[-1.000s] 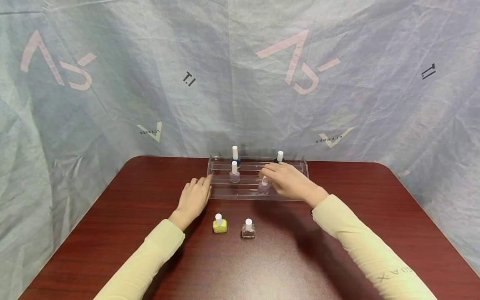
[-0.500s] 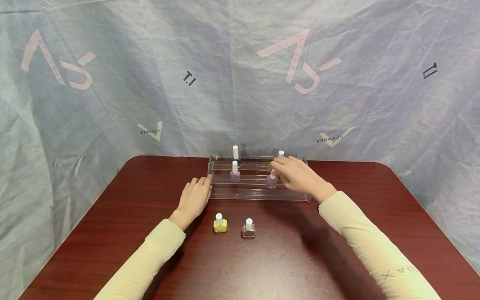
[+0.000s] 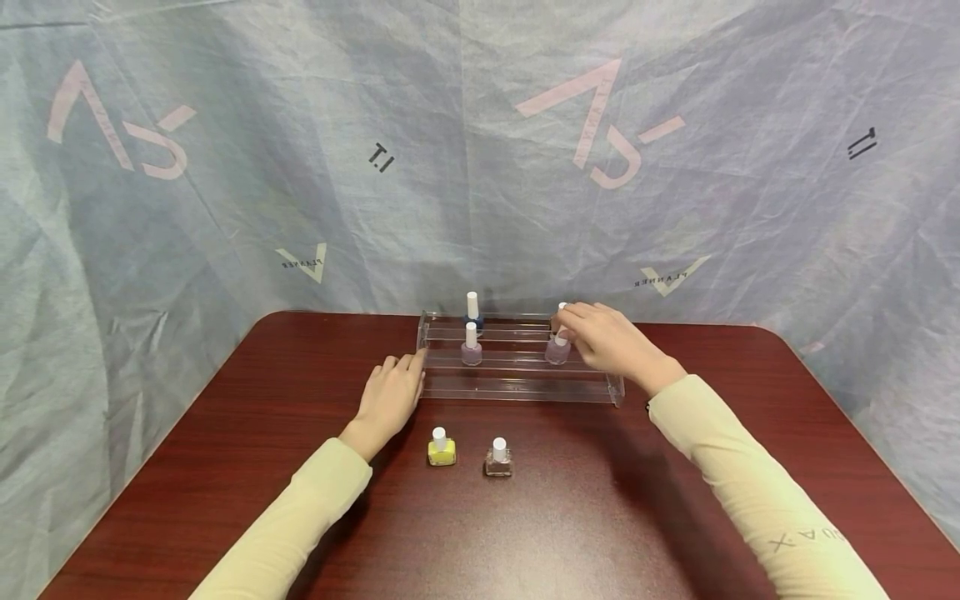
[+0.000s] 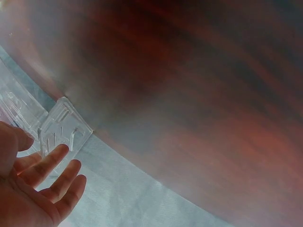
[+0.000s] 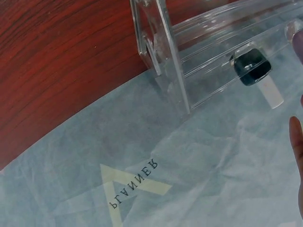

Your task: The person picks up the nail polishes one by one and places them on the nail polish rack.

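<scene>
A clear tiered acrylic rack (image 3: 517, 388) stands near the table's back edge. My left hand (image 3: 387, 393) rests against its left end; in the left wrist view, relaxed fingers (image 4: 45, 165) lie by the clear side panel (image 4: 66, 124). My right hand (image 3: 609, 343) pinches the white cap of a mauve nail polish bottle (image 3: 557, 350), upright at the rack's middle tier on the right. Whether its base touches the tier I cannot tell. A lilac nail polish (image 3: 471, 354) stands on the middle tier, a blue one (image 3: 473, 321) behind it. A dark green bottle (image 5: 252, 67) sits on the back tier.
A yellow nail polish (image 3: 442, 452) and a brownish one (image 3: 498, 462) stand on the dark red wooden table (image 3: 420, 533) in front of the rack. A grey printed cloth (image 3: 420, 208) hangs close behind the table's back edge.
My right hand has moved right and slightly back along the rack, carrying the mauve nail polish bottle. My left hand stays at the rack's left end.
</scene>
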A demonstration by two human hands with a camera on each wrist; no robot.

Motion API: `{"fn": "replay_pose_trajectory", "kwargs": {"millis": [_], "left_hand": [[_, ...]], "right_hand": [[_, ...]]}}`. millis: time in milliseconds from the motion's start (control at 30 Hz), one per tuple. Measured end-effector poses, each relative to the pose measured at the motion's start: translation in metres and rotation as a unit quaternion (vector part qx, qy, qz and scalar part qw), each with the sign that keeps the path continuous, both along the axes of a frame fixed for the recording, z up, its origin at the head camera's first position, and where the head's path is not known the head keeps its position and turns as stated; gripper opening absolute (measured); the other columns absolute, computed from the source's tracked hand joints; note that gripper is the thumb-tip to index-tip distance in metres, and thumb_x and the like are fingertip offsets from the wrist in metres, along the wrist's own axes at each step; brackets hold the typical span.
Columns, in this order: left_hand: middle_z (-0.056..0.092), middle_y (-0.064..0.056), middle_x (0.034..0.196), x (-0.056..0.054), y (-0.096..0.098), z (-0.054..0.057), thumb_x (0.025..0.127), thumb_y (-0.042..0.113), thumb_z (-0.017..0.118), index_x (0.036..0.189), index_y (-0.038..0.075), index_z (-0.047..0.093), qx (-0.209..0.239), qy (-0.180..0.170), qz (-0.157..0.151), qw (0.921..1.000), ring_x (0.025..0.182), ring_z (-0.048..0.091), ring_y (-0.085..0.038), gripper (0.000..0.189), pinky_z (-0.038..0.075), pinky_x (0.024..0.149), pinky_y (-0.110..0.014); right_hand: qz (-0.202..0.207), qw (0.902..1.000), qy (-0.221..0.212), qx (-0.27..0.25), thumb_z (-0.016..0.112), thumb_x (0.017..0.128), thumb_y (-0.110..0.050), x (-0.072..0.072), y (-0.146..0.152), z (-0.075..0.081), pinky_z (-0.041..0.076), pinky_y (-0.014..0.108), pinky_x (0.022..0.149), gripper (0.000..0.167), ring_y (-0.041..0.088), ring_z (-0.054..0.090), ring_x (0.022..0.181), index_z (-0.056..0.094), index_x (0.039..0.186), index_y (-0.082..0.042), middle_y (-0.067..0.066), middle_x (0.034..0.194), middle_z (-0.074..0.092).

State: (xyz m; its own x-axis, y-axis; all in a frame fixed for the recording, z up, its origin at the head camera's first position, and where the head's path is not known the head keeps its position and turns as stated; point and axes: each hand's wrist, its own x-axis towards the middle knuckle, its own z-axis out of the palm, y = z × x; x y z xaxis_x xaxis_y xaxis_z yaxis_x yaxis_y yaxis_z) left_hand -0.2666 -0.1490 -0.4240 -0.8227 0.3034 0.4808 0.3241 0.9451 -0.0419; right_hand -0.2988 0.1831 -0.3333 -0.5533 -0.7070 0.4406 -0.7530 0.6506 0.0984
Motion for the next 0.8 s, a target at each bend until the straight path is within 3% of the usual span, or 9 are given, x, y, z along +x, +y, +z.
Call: {"fn": "replay_pose_trajectory", "kwargs": {"millis": [533, 800], "left_hand": [[0.064, -0.009, 0.106, 0.002, 0.0, 0.002, 0.09, 0.017, 0.055, 0.127, 0.007, 0.051, 0.001, -0.009, 0.002, 1.0, 0.092, 0.058, -0.029, 0.039, 0.049, 0.073, -0.042], [0.065, -0.009, 0.105, 0.001, 0.0, 0.001, 0.09, 0.017, 0.056, 0.127, 0.007, 0.051, -0.001, -0.005, 0.001, 1.0, 0.092, 0.058, -0.029, 0.039, 0.049, 0.072, -0.041]], "right_hand": [[-0.005, 0.9997, -0.006, -0.023, 0.054, 0.083, 0.002, -0.014, 0.012, -0.009, 0.045, 0.036, 0.073, 0.018, 0.016, 0.057, 0.086, 0.059, 0.096, -0.009, 0.0, 0.091, 0.06], [-0.026, 0.9994, -0.022, -0.009, 0.053, 0.084, 0.001, -0.016, 0.013, -0.015, 0.045, 0.038, 0.071, 0.018, 0.018, 0.057, 0.086, 0.058, 0.097, -0.01, 0.001, 0.092, 0.061]]}}
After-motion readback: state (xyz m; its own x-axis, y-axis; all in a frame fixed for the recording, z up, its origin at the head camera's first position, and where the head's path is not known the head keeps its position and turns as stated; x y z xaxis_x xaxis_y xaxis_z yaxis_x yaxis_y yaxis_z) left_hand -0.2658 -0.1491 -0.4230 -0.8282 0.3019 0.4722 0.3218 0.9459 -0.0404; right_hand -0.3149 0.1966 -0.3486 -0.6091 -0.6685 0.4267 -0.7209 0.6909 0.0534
